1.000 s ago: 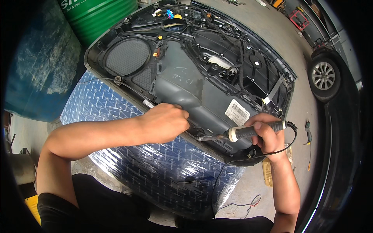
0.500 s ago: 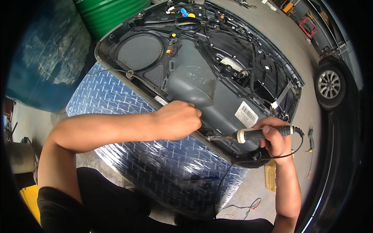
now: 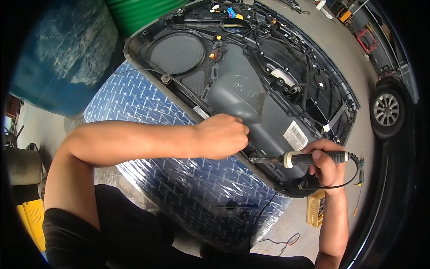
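- Head view, hours counted from the middle: your left hand (image 3: pixel 225 136) is at the centre, its forearm coming in from 8 o'clock. The fingers are curled into a fist, back of the hand up. You cannot tell from here whether they grip anything, since the fingertips are hidden.
- Your right hand (image 3: pixel 326 163), between 3 and 4 o'clock, is wrapped round the dark handle of an iron (image 3: pixel 309 159), thumb on top, fingers closed on it.
- The iron lies nearly level, its metal shaft pointing to 9 o'clock. A cream collar (image 3: pixel 287 160) rings it ahead of your fingers. Its tip (image 3: pixel 253 159) is at 4 o'clock, by the panel's near edge and close to your left fist; contact there is too small to make out.
- The cable (image 3: pixel 309 188) leaves the handle's far end in a coil, loops below your right hand and drops toward 5 o'clock.
- The panel (image 3: pixel 251 105), dark and like the inside of a car door, spreads from 11 to 4 o'clock. It bears a round grille (image 3: pixel 177 54) at 11 and a white label (image 3: pixel 294 135) at 3.
- Under it, a blue patterned wrap (image 3: pixel 134 96) shows from 10 round to 5 o'clock.
- Around you: a blue drum (image 3: pixel 67 54) at 10, a green drum (image 3: pixel 143 13) at 11, a car wheel (image 3: pixel 387 113) near 3, and a yellow basket (image 3: pixel 312 213) between 4 and 5.
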{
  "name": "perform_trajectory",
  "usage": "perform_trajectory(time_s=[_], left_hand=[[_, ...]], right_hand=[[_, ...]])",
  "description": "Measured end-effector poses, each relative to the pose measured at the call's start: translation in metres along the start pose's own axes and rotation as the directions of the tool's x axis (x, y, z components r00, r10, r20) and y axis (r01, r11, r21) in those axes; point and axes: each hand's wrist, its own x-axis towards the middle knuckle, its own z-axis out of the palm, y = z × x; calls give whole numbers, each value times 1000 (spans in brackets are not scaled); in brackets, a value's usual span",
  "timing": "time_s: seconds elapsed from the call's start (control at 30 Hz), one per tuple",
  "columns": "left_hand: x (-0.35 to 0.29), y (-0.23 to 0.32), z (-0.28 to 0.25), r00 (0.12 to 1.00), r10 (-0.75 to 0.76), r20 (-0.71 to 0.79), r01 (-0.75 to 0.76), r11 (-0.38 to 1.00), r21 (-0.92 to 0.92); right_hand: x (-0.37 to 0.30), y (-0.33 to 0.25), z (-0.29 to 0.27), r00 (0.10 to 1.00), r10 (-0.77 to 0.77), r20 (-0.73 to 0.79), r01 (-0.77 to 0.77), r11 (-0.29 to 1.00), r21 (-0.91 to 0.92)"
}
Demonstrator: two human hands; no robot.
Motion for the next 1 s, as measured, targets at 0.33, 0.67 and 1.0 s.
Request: perform_trajectory(time_s=[0.33, 0.67, 1.0], left_hand=[[-1, 0, 1, 999, 1, -39, -1, 1000, 3], [-2, 1, -2, 1000, -12, -9, 12, 1000, 3], [0, 1, -3, 999, -14, 40, 14, 1000, 14]], right_hand=[[6, -12, 9, 999, 32, -14, -32, 999, -22], [13, -16, 13, 1000, 26, 6, -26, 1000, -15], [17, -21, 16, 999, 43, 6, -43, 999, -9]])
